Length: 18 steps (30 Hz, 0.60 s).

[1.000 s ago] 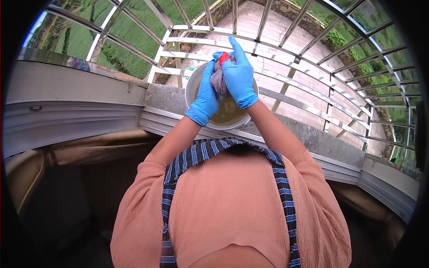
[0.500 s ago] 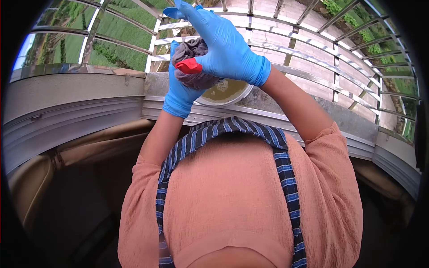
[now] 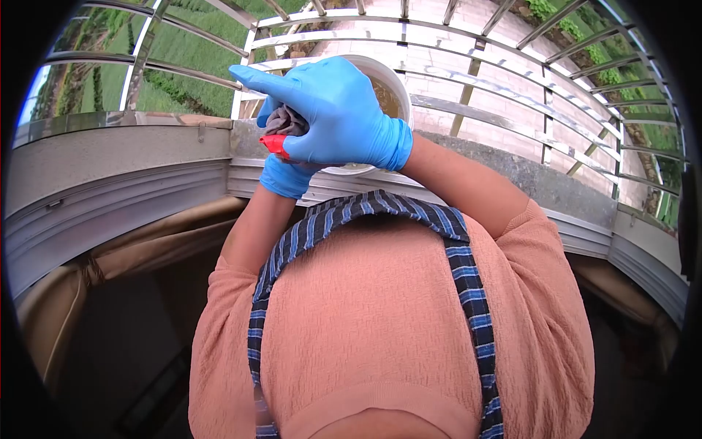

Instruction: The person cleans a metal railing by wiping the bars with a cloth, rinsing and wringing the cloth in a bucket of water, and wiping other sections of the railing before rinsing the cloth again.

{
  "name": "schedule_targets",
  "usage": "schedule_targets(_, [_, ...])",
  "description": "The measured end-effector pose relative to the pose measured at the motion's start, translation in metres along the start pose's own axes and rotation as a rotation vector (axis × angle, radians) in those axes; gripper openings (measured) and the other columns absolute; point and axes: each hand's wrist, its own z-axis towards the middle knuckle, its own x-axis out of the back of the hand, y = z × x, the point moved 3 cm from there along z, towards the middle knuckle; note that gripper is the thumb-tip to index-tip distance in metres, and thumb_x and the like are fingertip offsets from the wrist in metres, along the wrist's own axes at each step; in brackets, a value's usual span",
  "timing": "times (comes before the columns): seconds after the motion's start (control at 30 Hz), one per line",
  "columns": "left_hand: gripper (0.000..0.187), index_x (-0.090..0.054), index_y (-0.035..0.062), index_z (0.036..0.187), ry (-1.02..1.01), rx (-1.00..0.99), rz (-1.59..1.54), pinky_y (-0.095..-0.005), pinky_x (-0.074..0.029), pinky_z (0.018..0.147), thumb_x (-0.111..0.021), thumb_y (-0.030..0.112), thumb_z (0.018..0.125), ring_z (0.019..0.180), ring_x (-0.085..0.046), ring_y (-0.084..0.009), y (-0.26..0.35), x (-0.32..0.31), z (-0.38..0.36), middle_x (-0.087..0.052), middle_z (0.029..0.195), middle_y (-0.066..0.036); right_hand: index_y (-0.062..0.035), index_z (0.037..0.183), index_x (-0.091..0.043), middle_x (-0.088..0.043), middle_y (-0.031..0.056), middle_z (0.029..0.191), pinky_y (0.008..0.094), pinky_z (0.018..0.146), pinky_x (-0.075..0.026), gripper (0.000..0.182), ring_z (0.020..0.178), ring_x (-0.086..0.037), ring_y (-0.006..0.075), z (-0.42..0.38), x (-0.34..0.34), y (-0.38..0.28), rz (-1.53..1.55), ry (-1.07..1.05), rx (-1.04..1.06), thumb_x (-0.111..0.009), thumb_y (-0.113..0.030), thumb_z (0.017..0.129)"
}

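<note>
Grey cloth (image 3: 287, 121) bunched between the two gloved hands, up over the left end of the ledge (image 3: 512, 162). Left hand (image 3: 292, 168) mostly hidden behind the right one; can't tell how far it's closed. Right hand (image 3: 333, 110) partly closed over the cloth, thumb with red tip wrap (image 3: 275, 145) against it, index finger extended left. White bucket (image 3: 406, 82) of murky liquid behind the right hand, at the ledge's left part.

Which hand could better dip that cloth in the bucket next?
Probably the right hand: it holds the grayish cloth and overlaps the white bucket in view; the left hand is largely hidden.
</note>
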Motion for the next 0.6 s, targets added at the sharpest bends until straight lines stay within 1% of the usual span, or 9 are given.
schedule_targets(0.07, [0.055, -0.037, 0.0082, 0.137, 0.002, -0.016, 0.004, -0.0411, -0.036, 0.105, -0.035, 0.045, 0.097, 0.122, -0.047, -0.0243, -0.003, 0.001, 0.004, -0.047, 0.133, -0.012, -0.0165, 0.13, -0.057, -0.068, 0.0044, 0.077, 0.0307, 0.065, -0.053, 0.075, 0.068, -0.065, 0.0206, 0.0, -0.006, 0.008, 0.095, 0.053, -0.02, -0.072, -0.012, 0.056])
schedule_targets(0.17, [0.051, -0.038, 0.0079, 0.136, 0.0, -0.057, -0.014, -0.0393, -0.037, 0.105, -0.035, 0.042, 0.098, 0.121, -0.048, -0.0229, -0.01, 0.006, 0.012, -0.048, 0.132, -0.012, -0.0162, 0.129, -0.057, -0.069, 0.0047, 0.078, 0.0303, 0.069, -0.054, 0.072, 0.069, -0.065, 0.0214, -0.003, -0.011, 0.023, 0.139, 0.098, -0.102, -0.071, -0.01, 0.058])
schedule_targets(0.2, [0.05, -0.038, 0.0079, 0.136, 0.003, -0.074, -0.009, -0.0387, -0.038, 0.104, -0.036, 0.041, 0.098, 0.121, -0.048, -0.0224, -0.012, 0.009, 0.014, -0.049, 0.131, -0.012, -0.0161, 0.128, -0.058, -0.069, 0.0047, 0.079, 0.0297, 0.07, -0.054, 0.066, 0.069, -0.066, 0.0194, -0.006, -0.011, 0.025, 0.155, 0.141, -0.135, -0.071, -0.01, 0.064])
schedule_targets(0.3, [0.047, -0.039, 0.0077, 0.136, 0.011, -0.146, -0.007, -0.0369, -0.039, 0.104, -0.036, 0.037, 0.099, 0.12, -0.049, -0.021, -0.022, 0.022, 0.028, -0.05, 0.129, -0.011, -0.0165, 0.128, -0.058, -0.07, 0.0051, 0.08, 0.0286, 0.072, -0.054, 0.061, 0.071, -0.067, 0.0149, -0.006, -0.013, 0.036, 0.192, 0.121, -0.299, -0.071, -0.009, 0.069])
schedule_targets(0.33, [0.046, -0.039, 0.0076, 0.135, 0.017, -0.172, -0.002, -0.0363, -0.039, 0.104, -0.037, 0.036, 0.099, 0.12, -0.049, -0.0206, -0.026, 0.028, 0.034, -0.05, 0.129, -0.011, -0.0142, 0.128, -0.058, -0.07, 0.0046, 0.084, 0.0255, 0.074, -0.053, 0.058, 0.075, -0.067, 0.0099, -0.007, -0.014, 0.04, 0.265, 0.128, -0.35, -0.069, -0.005, 0.072])
schedule_targets(0.43, [0.043, -0.039, 0.0074, 0.135, -0.021, -0.255, 0.005, -0.0344, -0.04, 0.103, -0.037, 0.033, 0.1, 0.119, -0.049, -0.0191, -0.033, 0.034, 0.049, -0.051, 0.127, -0.011, -0.0114, 0.129, -0.057, -0.07, 0.0047, 0.087, 0.0234, 0.075, -0.053, 0.055, 0.079, -0.066, 0.0089, -0.013, -0.017, 0.053, 0.436, 0.166, -0.438, -0.066, -0.002, 0.075])
schedule_targets(0.47, [0.042, -0.039, 0.0073, 0.134, -0.044, -0.28, 0.024, -0.0338, -0.04, 0.103, -0.038, 0.032, 0.101, 0.118, -0.05, -0.0187, -0.032, 0.031, 0.051, -0.052, 0.127, -0.01, -0.0082, 0.13, -0.055, -0.068, 0.0057, 0.089, 0.0228, 0.075, -0.053, 0.052, 0.081, -0.066, 0.0097, -0.014, -0.017, 0.056, 0.593, 0.137, -0.558, -0.061, 0.0, 0.079])
schedule_targets(0.53, [0.039, -0.041, 0.007, 0.133, -0.136, -0.363, 0.184, -0.0324, -0.044, 0.099, -0.039, 0.028, 0.101, 0.113, -0.054, -0.0192, -0.024, 0.02, 0.044, -0.053, 0.125, -0.01, -0.0074, 0.13, -0.054, -0.068, 0.0064, 0.087, 0.023, 0.074, -0.053, 0.049, 0.082, -0.066, 0.0105, -0.015, -0.02, 0.062, 0.664, 0.183, -0.609, -0.058, 0.0, 0.082])
schedule_targets(0.6, [0.039, -0.042, 0.0068, 0.133, 0.093, -0.435, 0.611, -0.0338, -0.046, 0.098, -0.037, 0.028, 0.101, 0.112, -0.055, -0.0209, -0.015, 0.012, 0.036, -0.053, 0.126, -0.011, -0.0061, 0.13, -0.053, -0.067, 0.0071, 0.085, 0.0229, 0.073, -0.053, 0.043, 0.081, -0.067, 0.0113, -0.014, -0.018, 0.061, 0.73, 0.24, -0.642, -0.055, -0.002, 0.087])
